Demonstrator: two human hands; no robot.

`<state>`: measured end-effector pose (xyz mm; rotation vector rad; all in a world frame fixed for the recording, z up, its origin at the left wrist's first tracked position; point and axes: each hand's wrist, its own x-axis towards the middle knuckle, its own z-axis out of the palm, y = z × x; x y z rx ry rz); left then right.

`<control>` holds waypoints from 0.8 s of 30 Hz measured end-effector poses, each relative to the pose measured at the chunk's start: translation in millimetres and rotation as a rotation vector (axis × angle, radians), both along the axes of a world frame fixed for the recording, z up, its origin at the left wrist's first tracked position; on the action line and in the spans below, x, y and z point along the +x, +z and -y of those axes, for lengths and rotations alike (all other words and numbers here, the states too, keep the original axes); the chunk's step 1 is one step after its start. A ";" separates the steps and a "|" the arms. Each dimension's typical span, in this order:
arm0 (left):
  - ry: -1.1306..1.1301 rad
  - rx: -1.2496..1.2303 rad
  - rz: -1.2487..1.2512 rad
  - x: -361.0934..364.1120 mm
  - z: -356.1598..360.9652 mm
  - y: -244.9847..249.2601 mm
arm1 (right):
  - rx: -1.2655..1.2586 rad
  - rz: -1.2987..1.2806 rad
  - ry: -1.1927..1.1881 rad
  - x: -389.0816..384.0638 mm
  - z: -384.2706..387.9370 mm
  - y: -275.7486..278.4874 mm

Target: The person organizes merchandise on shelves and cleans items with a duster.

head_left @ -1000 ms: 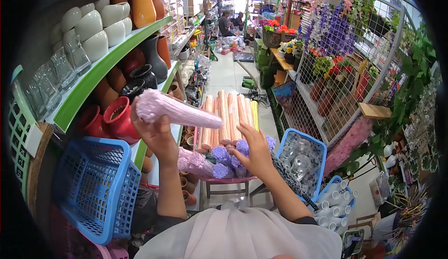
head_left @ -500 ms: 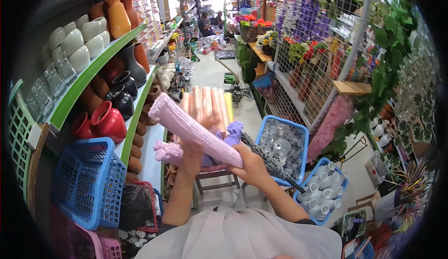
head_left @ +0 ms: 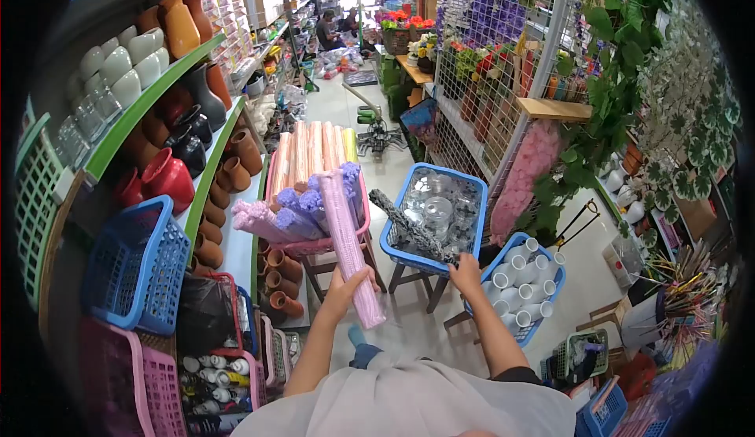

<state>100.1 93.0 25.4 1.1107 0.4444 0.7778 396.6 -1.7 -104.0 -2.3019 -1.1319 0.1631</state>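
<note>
A long, ribbed pink roll [head_left: 346, 236] slants upright in my left hand [head_left: 346, 291], whose fingers are wrapped round its lower part. Behind it, a pink basket [head_left: 363, 218] holds orange rolls [head_left: 303, 154], purple fluffy bundles [head_left: 303, 205] and a pink fluffy bundle [head_left: 258, 218]. At the front edge of a blue basket of clear glassware, my right hand [head_left: 465, 275] is closed on the near end of a grey fluffy duster [head_left: 413, 231]. That duster lies across the glassware, and its handle is mostly hidden by my fingers.
The blue glassware basket [head_left: 387, 242] rests on a stool. White vases [head_left: 519, 283] fill another blue basket at right. Shelves with pots [head_left: 169, 181] line the left side, with an empty blue basket [head_left: 140, 268] in front. Two people [head_left: 329, 32] sit far down the aisle.
The pink roll has swung from a slant across both hands to nearly upright in my left hand. My right hand has let go of it and moved right to the duster.
</note>
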 end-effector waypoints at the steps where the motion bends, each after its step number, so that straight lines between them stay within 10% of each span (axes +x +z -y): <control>1: -0.016 -0.077 0.060 -4.5 6.3 -5.6 | -0.053 0.056 -0.047 10.5 1.3 -19.6; 24: 0.018 -0.320 0.075 -11.6 57.0 -33.6 | 0.401 -0.489 0.106 -10.7 99.5 -64.4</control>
